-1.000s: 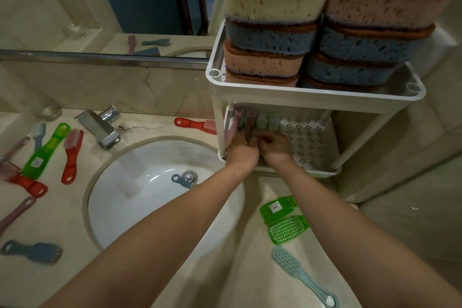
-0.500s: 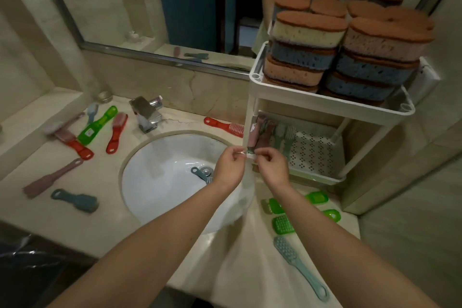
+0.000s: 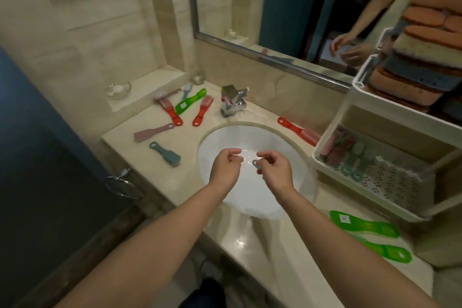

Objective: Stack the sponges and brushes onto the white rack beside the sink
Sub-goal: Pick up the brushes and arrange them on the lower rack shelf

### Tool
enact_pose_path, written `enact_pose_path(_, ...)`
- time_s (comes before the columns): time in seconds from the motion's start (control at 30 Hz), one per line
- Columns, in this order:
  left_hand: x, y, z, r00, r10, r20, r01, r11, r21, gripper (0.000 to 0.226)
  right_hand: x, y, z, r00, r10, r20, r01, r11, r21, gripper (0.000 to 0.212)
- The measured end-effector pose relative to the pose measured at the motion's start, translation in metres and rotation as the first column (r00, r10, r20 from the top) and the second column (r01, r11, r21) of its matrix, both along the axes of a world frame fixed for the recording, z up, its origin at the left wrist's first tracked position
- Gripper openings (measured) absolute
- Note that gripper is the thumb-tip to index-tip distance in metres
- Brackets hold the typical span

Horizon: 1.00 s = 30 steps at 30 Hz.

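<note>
The white rack (image 3: 360,97) stands to the right of the sink (image 3: 217,142). Stacked sponges (image 3: 412,77) fill its upper shelf, and several brushes (image 3: 350,155) lie side by side on its lower shelf. My left hand (image 3: 226,169) and my right hand (image 3: 275,172) hover over the basin, fingers loosely curled, holding nothing. A small blue brush (image 3: 255,164) lies in the basin, just under my right fingertips and partly hidden by them. Left of the tap lie two red brushes (image 3: 201,112), a green brush (image 3: 190,101), a pink brush (image 3: 152,131) and a blue brush (image 3: 166,154).
A red brush (image 3: 298,131) lies between sink and rack. Two green brushes (image 3: 365,227) lie on the counter in front of the rack. The chrome tap (image 3: 233,102) stands behind the basin, a glass dish (image 3: 117,87) on the ledge. A towel ring (image 3: 123,185) hangs below the counter's left edge.
Both hands have drawn back from the rack's lower shelf to above the basin. The view has swung left, so the rack now sits at the right edge.
</note>
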<state>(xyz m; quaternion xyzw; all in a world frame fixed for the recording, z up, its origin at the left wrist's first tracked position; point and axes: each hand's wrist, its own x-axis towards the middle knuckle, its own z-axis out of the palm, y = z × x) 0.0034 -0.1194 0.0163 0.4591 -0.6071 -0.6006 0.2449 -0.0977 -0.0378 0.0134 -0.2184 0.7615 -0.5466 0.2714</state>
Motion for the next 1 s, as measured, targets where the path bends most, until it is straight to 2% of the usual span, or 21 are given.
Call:
enact_pose_path(0.37, 0.068, -0.108, -0.015, 0.983, 0.183, -0.002, -0.183, 0.983, 0.01, 0.022, 0.05, -0.112, -0.002, 0.98, 0.197, -0.002, -0.197, 0.98, 0.038, 0.023)
enact_pose_path(0.57, 0.09, -0.211, -0.023, 0.984, 0.172, 0.044, -0.173, 0.985, 0.027, 0.025, 0.073, -0.22, -0.009, 0.963, 0.271, -0.006, -0.27, 0.961, 0.059, 0.024)
enact_pose_path(0.67, 0.105, -0.265, -0.029, 0.979, 0.163, 0.124, -0.16, 0.987, -0.032, 0.02, 0.087, -0.274, -0.02, 0.951, 0.307, -0.037, -0.303, 0.948, 0.096, 0.023)
enact_pose_path(0.77, 0.122, -0.31, -0.042, 0.967, 0.092, 0.236, -0.083, 0.995, -0.047, 0.014, 0.099, -0.321, -0.037, 0.916, 0.392, -0.086, -0.372, 0.91, 0.182, 0.033)
enact_pose_path(0.87, 0.14, -0.345, -0.054, 0.933, -0.048, 0.357, 0.073, 0.996, -0.054, 0.043, 0.108, -0.356, -0.054, 0.847, 0.515, -0.13, -0.446, 0.823, 0.352, 0.05)
enact_pose_path(1.0, 0.159, -0.375, -0.072, 0.832, -0.155, 0.533, 0.239, 0.967, -0.093, 0.063, 0.12, -0.383, -0.071, 0.733, 0.62, -0.28, -0.416, 0.734, 0.537, 0.052)
